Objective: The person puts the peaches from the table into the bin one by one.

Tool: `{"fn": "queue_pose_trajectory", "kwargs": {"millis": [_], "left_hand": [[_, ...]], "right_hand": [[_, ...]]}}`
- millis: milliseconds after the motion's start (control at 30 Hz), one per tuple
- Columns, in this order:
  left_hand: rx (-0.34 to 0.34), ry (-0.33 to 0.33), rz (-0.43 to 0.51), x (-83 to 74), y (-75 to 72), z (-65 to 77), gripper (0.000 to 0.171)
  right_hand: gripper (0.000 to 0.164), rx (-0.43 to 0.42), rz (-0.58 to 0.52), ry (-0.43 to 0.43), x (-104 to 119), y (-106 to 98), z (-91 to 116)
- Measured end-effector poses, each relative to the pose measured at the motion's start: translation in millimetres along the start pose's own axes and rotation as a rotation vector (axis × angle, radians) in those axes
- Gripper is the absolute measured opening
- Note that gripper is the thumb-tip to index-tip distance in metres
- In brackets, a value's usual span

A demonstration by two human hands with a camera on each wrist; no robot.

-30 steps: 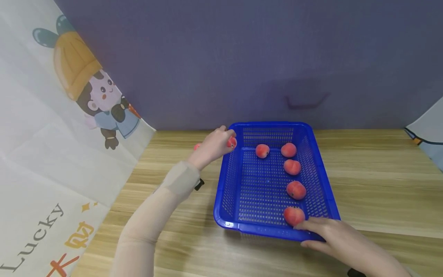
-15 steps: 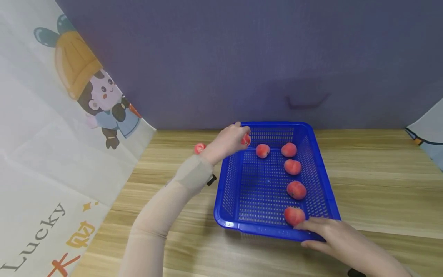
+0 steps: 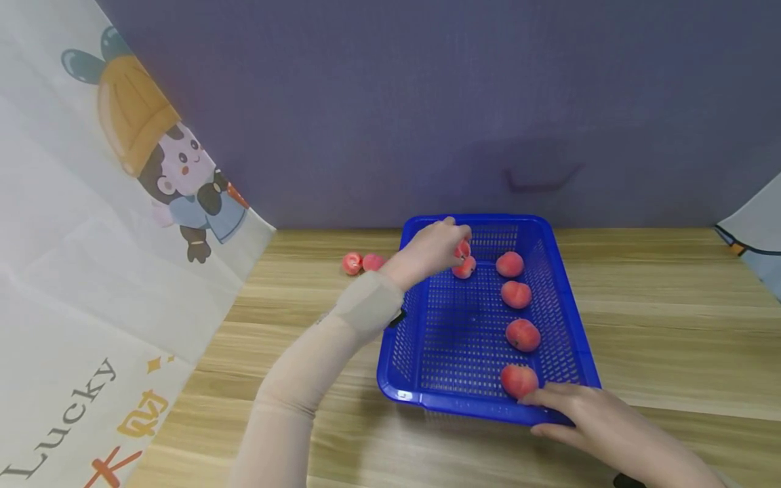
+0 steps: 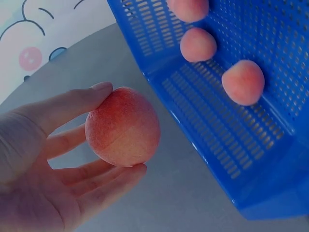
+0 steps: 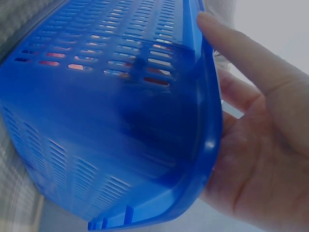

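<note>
My left hand point(image 3: 432, 247) pinches a red-pink peach point(image 4: 123, 129) between thumb and fingertips, over the back left part of a blue plastic basket point(image 3: 390, 339). Just below the held fruit, another peach point(image 3: 464, 269) lies on the basket floor and is partly covered in the head view. Down the basket's right side runs a row of several more peaches point(image 3: 523, 335). My right hand point(image 3: 582, 413) grips the rim at the near right corner, its thumb outside and its fingers over the edge. The nearest peach point(image 3: 518, 380) lies right by those fingertips.
Two peaches point(image 3: 352, 263) rest on the wooden table point(image 3: 659, 325) left of the basket, partly behind the left forearm. A dark blue-grey panel point(image 3: 390, 115) stands behind the table. At left hangs a white cloth point(image 3: 73, 285) with a printed cartoon figure.
My left hand has carried its peach rightward from the basket's left rim to over the inside. Both peaches on the table have come into view. My right hand has stayed put.
</note>
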State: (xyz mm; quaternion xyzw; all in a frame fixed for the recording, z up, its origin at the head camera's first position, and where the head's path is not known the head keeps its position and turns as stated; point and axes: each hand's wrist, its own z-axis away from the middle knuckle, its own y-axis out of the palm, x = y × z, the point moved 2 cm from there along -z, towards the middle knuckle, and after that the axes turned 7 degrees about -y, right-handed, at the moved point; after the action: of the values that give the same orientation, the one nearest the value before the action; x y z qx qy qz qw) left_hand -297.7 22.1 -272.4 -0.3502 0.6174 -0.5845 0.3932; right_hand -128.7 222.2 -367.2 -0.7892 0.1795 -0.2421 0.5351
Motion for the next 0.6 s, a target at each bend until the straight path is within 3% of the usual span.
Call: {"fn": "queue_pose_trajectory", "kwargs": {"millis": [433,600], "left_hand": [[0.029,0.019,-0.029,-17.0,14.3,-11.0,0.038],[0.028,0.034,-0.026,-19.7,23.6,-16.0,0.036]], "right_hand": [[0.027,-0.094,0.02,-0.076,0.2,-1.5,0.7],[0.027,-0.076,0.014,-0.066,-0.4,-1.4,0.3]]}}
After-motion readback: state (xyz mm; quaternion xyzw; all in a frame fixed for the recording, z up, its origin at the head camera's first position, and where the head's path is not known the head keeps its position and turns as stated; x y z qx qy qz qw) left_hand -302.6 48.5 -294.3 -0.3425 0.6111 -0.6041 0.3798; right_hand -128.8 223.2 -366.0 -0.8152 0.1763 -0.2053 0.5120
